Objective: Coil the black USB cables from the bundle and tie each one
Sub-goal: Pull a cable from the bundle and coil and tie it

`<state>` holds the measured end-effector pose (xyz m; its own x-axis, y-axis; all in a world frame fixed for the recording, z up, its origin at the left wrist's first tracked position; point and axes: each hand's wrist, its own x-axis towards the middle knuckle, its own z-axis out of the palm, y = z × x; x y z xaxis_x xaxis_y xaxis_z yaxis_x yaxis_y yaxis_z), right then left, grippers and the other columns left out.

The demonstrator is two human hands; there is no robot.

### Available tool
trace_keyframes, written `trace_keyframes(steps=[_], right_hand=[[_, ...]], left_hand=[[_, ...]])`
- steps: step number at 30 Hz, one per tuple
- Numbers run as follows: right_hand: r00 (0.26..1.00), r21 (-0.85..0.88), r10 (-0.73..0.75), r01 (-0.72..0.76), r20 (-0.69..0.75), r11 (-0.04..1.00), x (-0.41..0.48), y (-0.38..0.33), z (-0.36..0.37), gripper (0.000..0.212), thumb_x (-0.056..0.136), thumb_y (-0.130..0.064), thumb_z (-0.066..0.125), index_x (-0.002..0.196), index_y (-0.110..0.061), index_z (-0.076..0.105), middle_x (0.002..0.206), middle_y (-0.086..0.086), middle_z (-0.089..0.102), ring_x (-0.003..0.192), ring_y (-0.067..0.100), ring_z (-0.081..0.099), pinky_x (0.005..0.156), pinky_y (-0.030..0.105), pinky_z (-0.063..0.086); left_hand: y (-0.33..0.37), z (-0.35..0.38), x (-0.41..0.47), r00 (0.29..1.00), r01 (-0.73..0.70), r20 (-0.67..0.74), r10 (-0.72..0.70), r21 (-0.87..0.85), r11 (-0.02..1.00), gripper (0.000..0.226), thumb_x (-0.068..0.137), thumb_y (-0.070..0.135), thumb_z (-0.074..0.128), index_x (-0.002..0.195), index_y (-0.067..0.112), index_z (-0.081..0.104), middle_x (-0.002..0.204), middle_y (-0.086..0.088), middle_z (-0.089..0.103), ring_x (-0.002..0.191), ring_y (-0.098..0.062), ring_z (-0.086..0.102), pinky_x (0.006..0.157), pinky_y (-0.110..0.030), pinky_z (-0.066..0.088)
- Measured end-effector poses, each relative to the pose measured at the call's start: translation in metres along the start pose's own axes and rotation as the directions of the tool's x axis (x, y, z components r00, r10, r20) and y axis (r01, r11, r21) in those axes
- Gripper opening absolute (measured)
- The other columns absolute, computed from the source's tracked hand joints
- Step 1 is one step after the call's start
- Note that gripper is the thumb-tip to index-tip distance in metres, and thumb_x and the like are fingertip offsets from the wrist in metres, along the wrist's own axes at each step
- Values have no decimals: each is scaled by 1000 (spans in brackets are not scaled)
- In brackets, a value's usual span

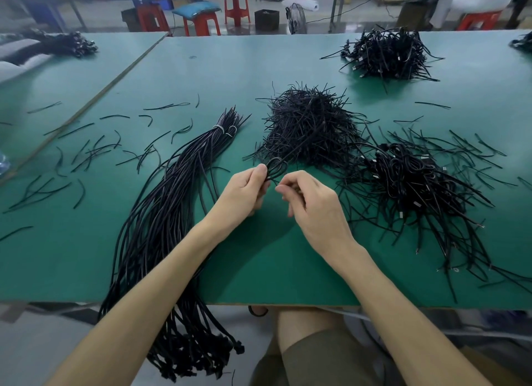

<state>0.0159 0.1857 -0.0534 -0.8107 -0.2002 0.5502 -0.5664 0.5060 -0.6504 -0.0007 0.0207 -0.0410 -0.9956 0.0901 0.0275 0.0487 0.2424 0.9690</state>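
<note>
A long bundle of black USB cables [169, 207] lies on the green table [259, 270], bound near its far end with white ties, and its plug ends hang over the front edge. My left hand [244, 192] grips a small coiled black cable [275, 166] between thumb and fingers. Just to the right of the coil, the curled fingers of my right hand [311, 204] are at the coil's lower end; what they pinch is too small to tell. A heap of black twist ties [311, 126] lies right behind the coil.
A pile of coiled, tied cables [417, 190] spreads at the right, and another pile [388, 54] lies at the far right. Loose black ties [86, 152] are scattered on the left. More cables [57, 44] lie far left. Red stools [201, 20] stand beyond the table.
</note>
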Motion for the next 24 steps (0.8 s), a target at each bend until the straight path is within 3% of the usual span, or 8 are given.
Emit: trace_keyframes(steps=[2, 6, 9, 12, 15, 21, 24], right_hand=[[1000, -19, -3, 3, 17, 1000, 0, 3, 1, 16, 100, -24, 64, 105, -8, 63, 90, -8, 63, 68, 4, 54, 72, 38, 55], [997, -30, 50, -48, 66, 998, 3, 8, 5, 34, 97, -29, 68, 124, -15, 53, 98, -11, 61, 77, 10, 57, 76, 33, 54], [986, 148, 129, -143, 106, 979, 7, 12, 3, 51, 90, -27, 76, 133, -25, 48, 108, -16, 59, 85, 8, 62, 75, 21, 51], [968, 308, 181, -228, 173, 924, 12, 14, -1, 62, 86, -28, 80, 139, -41, 50, 120, -19, 55, 86, 12, 64, 75, 24, 53], [961, 329, 123, -203, 248, 922, 12, 15, -1, 54, 90, -31, 77, 136, -45, 54, 118, -18, 60, 84, 12, 62, 75, 29, 52], [937, 450, 236, -332, 257, 829, 13, 18, -5, 35, 87, -39, 77, 120, -34, 68, 115, 4, 67, 85, 13, 66, 80, 37, 54], [938, 422, 216, -318, 271, 849, 12, 17, -4, 39, 85, -36, 80, 122, -33, 67, 120, 0, 63, 90, 12, 68, 80, 26, 52]], left_hand=[[0, 0, 0, 1000, 8, 7, -8, -23, 1000, 43, 112, 33, 37, 71, 17, 39, 56, 9, 32, 44, -8, 27, 41, -19, 23], [1, -5, -1, 995, 57, 93, -43, -152, 987, 47, 110, 38, 39, 66, 23, 42, 60, 6, 28, 45, -11, 22, 42, -19, 19], [3, -9, -2, 974, 112, 217, -69, -193, 975, 46, 105, 46, 43, 65, 25, 49, 60, 7, 32, 45, -11, 22, 41, -18, 20], [2, -10, -2, 964, 114, 255, -78, -129, 985, 45, 105, 48, 45, 66, 26, 46, 62, 4, 28, 46, -11, 22, 41, -19, 21], [1, -8, -2, 962, 124, 254, -103, -67, 990, 45, 108, 44, 44, 66, 27, 42, 63, 4, 25, 48, -12, 21, 42, -20, 20], [2, -4, -4, 962, 114, 253, -104, -24, 993, 45, 109, 40, 43, 66, 27, 40, 64, 5, 26, 51, -13, 20, 43, -20, 18], [5, -4, -5, 968, 103, 234, -88, -53, 993, 50, 110, 38, 42, 60, 30, 46, 63, 5, 24, 49, -12, 20, 43, -19, 18]])
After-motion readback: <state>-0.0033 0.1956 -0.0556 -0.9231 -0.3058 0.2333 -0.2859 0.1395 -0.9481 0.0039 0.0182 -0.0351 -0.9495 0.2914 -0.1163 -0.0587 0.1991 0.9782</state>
